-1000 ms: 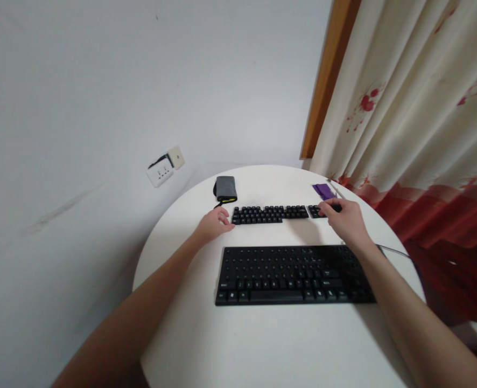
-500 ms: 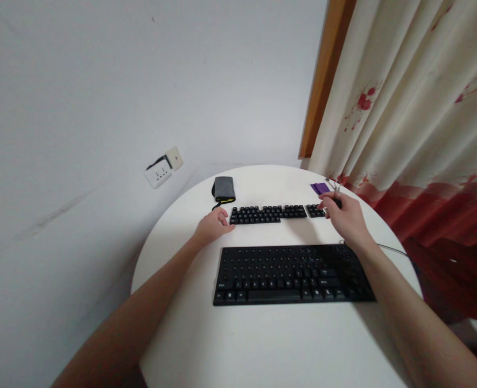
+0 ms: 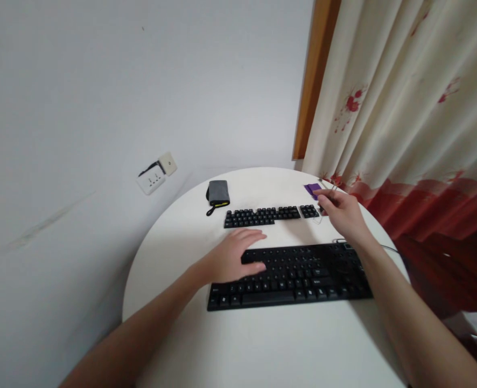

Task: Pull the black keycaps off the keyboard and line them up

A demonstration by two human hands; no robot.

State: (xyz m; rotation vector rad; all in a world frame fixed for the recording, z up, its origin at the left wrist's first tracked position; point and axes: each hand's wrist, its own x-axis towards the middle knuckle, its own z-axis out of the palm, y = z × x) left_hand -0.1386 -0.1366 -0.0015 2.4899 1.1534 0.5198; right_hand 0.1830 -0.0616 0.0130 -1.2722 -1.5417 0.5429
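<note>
My left hand [image 3: 232, 257] lies flat with fingers apart on the left end of a black keyboard [image 3: 303, 275] on a round white table [image 3: 262, 345]. Behind the keyboard is a row of loose black keycaps [image 3: 262, 216], with a smaller group [image 3: 309, 211] to its right. My right hand [image 3: 341, 211] hovers at the right end of that row with its fingers curled. It seems to pinch a thin wire tool [image 3: 317, 220], whose loop shows just below the fingertips.
A grey pouch [image 3: 217, 193] with a black strap lies at the table's back left. A small purple thing [image 3: 313, 188] lies at the back right near the curtain [image 3: 404, 134]. A wall socket [image 3: 153, 178] sits left of the table. The keyboard's cable [image 3: 387, 248] runs off to the right.
My left hand has moved from the left end of the keycap row back onto the keyboard's left end. My right hand has shifted slightly back and right, off the small keycap group.
</note>
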